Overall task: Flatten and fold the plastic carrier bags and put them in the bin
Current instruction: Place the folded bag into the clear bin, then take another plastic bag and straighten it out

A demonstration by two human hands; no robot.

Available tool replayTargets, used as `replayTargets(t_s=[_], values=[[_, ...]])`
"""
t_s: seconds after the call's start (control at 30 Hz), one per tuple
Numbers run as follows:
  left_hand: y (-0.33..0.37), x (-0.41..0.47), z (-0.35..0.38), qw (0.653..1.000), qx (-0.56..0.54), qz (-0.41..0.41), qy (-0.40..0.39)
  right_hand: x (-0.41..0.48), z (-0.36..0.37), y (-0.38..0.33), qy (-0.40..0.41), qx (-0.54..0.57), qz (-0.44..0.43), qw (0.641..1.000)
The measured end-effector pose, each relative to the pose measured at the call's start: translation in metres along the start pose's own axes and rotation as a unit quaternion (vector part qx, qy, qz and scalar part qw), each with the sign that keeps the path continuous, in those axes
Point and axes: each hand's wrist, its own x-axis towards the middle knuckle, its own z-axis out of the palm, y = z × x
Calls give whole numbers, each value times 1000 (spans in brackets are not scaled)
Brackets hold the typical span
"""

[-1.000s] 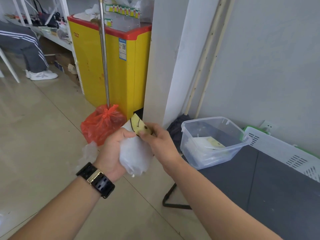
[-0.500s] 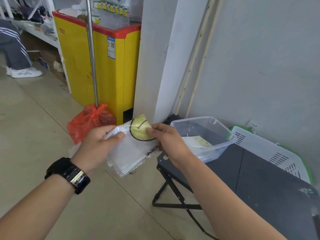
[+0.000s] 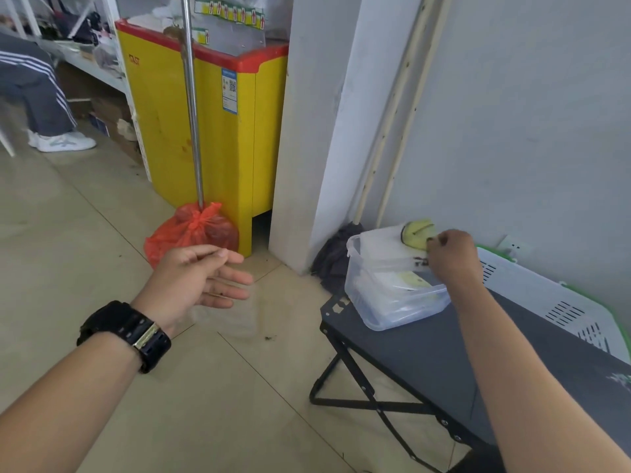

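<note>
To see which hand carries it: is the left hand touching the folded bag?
Apart. The head view shows the left hand open over the floor, well clear of the folded bag, which the right hand pinches above the bin.

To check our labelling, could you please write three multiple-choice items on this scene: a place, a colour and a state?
1. The clear bin stands on: A a chair; B the dark table; C a shelf.
2. The knotted bag on the floor is: A red; B blue; C black.
3. The left hand is: A gripping a bag; B making a fist; C open, holding nothing.
Answers: B, its base rests on the tabletop; A, orange-red plastic; C, its fingers are straight and bare, while the right hand pinches the folded bag above the bin's rim.
</note>
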Motion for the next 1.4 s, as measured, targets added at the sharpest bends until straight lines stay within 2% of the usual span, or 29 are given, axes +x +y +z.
replayTargets(t_s=[0.07, 0.2, 0.4, 0.47, 0.53, 0.6, 0.7, 0.77, 0.87, 0.97, 1.17, 1.4], values=[[0, 0, -2, 1000, 19, -5, -3, 2, 8, 7, -45, -99, 10, 994], [1, 2, -13, 997, 74, -1, 4, 5, 15, 8, -38, -241, -12, 970], [-3, 7, -42, 990, 131, 0, 52, 3, 26, 8, -71, -324, 7, 943], [-7, 8, -49, 985, 167, -5, 50, 1, 33, -2, -21, -312, -34, 949], [-12, 10, -56, 972, 231, -11, 30, -9, 44, -28, 30, -243, -119, 962], [-20, 13, -65, 944, 328, -26, 4, -30, 63, -63, 31, -179, -222, 958], [-32, 17, -78, 869, 487, -82, -39, -72, 110, -103, -32, -161, -351, 922], [-39, 19, -86, 828, 545, -120, -52, -98, 151, -117, -120, -189, -395, 891], [-45, 24, -100, 806, 573, -144, -41, -131, 220, -124, -308, -260, -378, 833], [-47, 30, -116, 787, 596, -158, -19, -156, 294, -119, -410, -297, -360, 784], [-59, 40, -154, 751, 632, -194, 8, -193, 422, -115, -471, -301, -355, 749], [-68, 29, -184, 700, 686, -198, 35, -199, 522, -148, -429, -370, -406, 717]])
